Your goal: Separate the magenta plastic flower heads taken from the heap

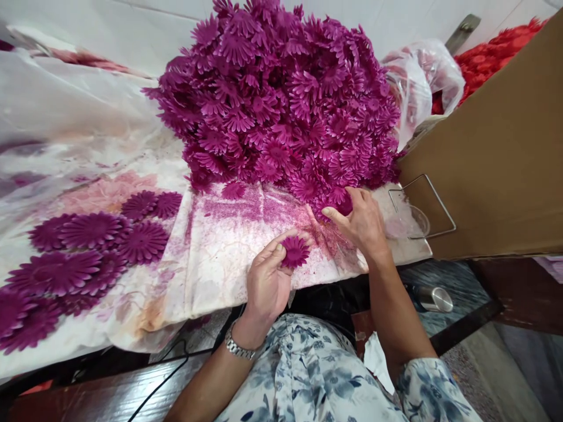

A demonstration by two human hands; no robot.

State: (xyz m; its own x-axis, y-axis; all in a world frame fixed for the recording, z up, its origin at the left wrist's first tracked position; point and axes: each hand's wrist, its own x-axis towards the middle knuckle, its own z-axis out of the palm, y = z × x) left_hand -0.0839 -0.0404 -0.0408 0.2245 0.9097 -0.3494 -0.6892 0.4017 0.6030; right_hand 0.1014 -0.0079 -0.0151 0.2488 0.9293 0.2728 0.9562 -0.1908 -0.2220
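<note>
Blue-and-white floral sleeves (308,375) fill the bottom of the view, and from them both forearms reach up to the near edge of the cloth-covered table (211,258). On the left wrist sits a silver metal watch (237,347). The left hand (268,278) pinches a single magenta fabric daisy petal disc (294,251) between thumb and fingertips, just above the stained white cloth near that edge. The right hand (360,220), fingers curled and pressed together, digs into the foot of the big heap of magenta fabric flower pieces (281,99), gripping a few of them; the heap covers the far middle of the table. Toward the left edge, well apart from the hands, lie flat rows of larger magenta petal discs (83,252). A brown cardboard box (497,158) stands at the right edge, with a bent wire frame (422,205) beside it. Behind the box show a clear plastic bag (417,76) and a pile of red fabric flowers (492,55).
</note>
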